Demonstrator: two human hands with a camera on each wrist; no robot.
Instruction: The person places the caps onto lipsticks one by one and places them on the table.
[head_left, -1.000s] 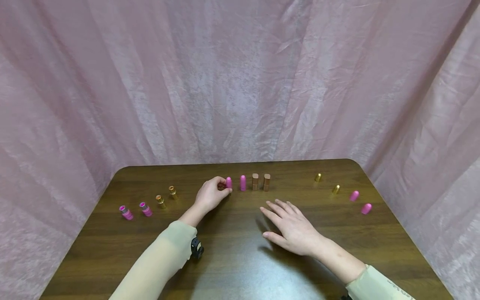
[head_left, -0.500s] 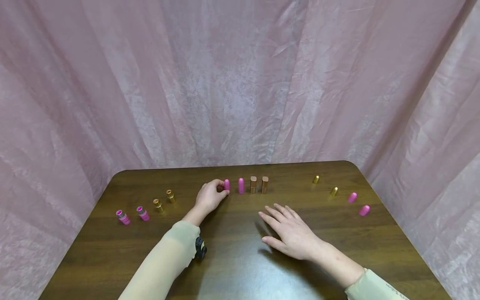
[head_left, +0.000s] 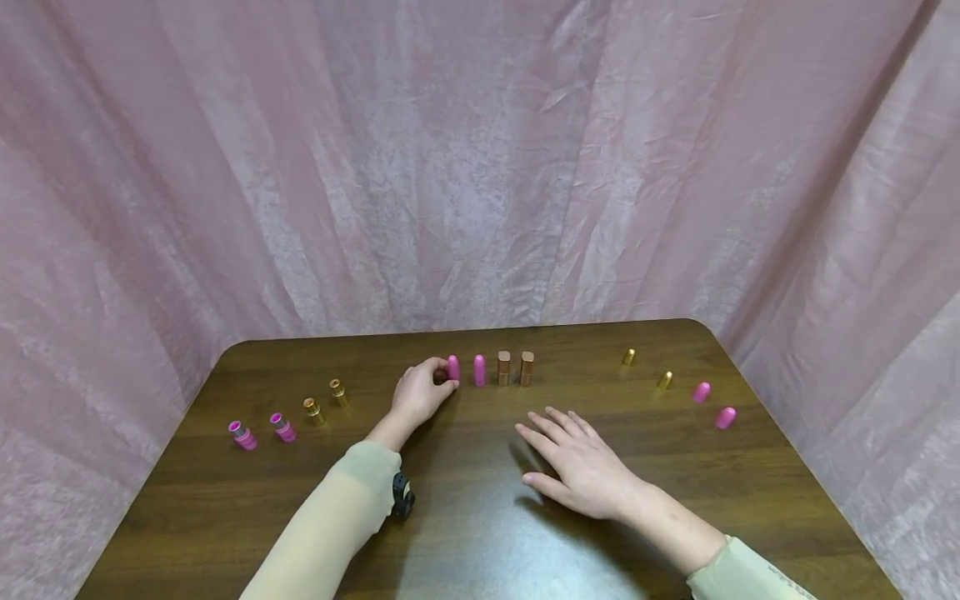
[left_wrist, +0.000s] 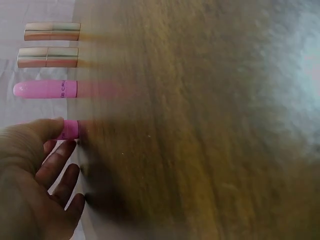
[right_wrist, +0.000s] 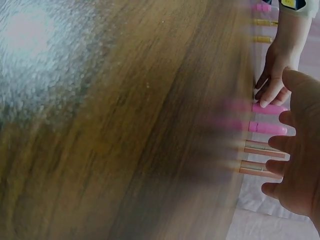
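Note:
My left hand [head_left: 420, 392] pinches a pink lipstick [head_left: 453, 368] with thumb and fingers. That lipstick stands upright on the wooden table at the left end of a short row, partly covered by the thumb in the left wrist view. Beside it, untouched, stand a second pink lipstick [left_wrist: 47, 89] and two square rose-gold lipsticks [head_left: 504, 368], all capped. My right hand [head_left: 581, 467] is spread with fingers apart, palm down, nearer the table's front and right of the row. It holds nothing, and a shadow shows beneath it.
On the left stand uncapped pink lipstick bases [head_left: 282, 427] and uncapped gold ones [head_left: 313, 411]. Gold caps [head_left: 665, 380] and pink caps [head_left: 725, 417] form a slanting line on the right. A pink curtain [head_left: 450, 167] hangs behind the table's back edge [head_left: 360, 336].
The head view has shifted slightly. My left hand keeps its grip on the same pink lipstick, which stays in the row, and my right hand stays spread in nearly the same place.

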